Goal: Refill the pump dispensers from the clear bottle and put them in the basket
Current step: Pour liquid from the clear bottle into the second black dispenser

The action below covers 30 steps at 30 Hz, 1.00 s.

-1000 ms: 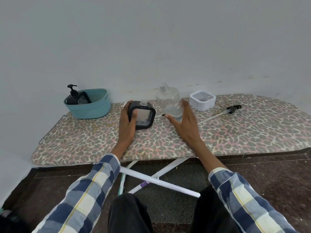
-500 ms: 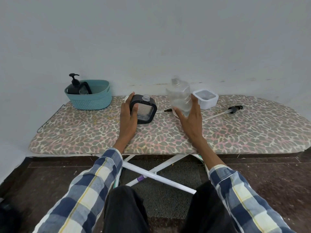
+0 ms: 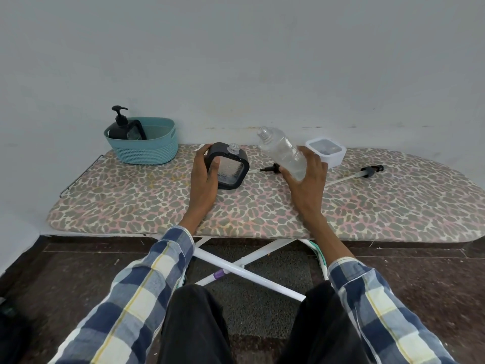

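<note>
My left hand (image 3: 203, 177) grips the left side of a square black dispenser (image 3: 231, 168) that stands on the ironing board with its clear threaded neck uncapped. My right hand (image 3: 305, 179) holds the clear bottle (image 3: 282, 151) lifted off the board, tilted with its open neck pointing up and left toward the dispenser. A little liquid shows in its lower part. A loose black pump head (image 3: 270, 168) lies between the two. A second pump with a long white tube (image 3: 367, 171) lies to the right. The teal basket (image 3: 157, 148) at the back left holds a round black pump dispenser (image 3: 119, 127).
The leopard-print ironing board (image 3: 262, 206) stands against a white wall. A white square container (image 3: 325, 151) sits behind my right hand. The board's white crossed legs and dark floor are below, near my knees.
My right hand has lifted the clear bottle and tilted its neck leftward toward the dispenser; before, it stood upright on the board. My left hand stays on the dispenser.
</note>
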Available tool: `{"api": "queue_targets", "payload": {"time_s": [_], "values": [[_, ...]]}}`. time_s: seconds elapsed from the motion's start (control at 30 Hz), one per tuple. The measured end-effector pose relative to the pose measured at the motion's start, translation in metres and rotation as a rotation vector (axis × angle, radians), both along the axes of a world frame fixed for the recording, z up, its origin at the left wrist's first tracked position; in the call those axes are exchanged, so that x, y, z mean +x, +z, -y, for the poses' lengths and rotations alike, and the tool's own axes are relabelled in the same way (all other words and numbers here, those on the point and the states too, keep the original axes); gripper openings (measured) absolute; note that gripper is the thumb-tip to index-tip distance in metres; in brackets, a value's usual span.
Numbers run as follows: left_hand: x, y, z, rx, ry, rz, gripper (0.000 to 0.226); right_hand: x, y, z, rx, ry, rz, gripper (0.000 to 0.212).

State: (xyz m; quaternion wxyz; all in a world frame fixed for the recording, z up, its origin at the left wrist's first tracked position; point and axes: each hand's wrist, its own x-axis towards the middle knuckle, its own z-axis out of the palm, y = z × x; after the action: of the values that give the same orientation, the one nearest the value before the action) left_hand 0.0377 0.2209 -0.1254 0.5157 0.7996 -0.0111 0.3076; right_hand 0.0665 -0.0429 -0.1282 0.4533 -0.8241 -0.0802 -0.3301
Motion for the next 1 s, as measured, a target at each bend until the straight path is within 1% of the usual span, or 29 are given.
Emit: {"api": "queue_targets", "payload": {"time_s": [0.13,0.37,0.63,1.0], "values": [[0.0,0.0,0.001,0.02,0.01,-0.007,0.055,0.002,-0.002,0.001,-0.067,-0.05,-0.018,0.062],[-0.006,0.007,0.004,0.069,0.013,-0.007,0.051,0.006,-0.006,-0.001,-0.2,-0.068,-0.004,0.072],[-0.008,0.009,0.005,0.107,0.015,0.002,0.05,0.008,-0.007,-0.002,-0.253,-0.051,0.019,0.076],[-0.01,0.01,0.006,0.139,0.009,-0.003,0.049,0.007,-0.004,-0.001,-0.306,-0.092,0.054,0.073]]}}
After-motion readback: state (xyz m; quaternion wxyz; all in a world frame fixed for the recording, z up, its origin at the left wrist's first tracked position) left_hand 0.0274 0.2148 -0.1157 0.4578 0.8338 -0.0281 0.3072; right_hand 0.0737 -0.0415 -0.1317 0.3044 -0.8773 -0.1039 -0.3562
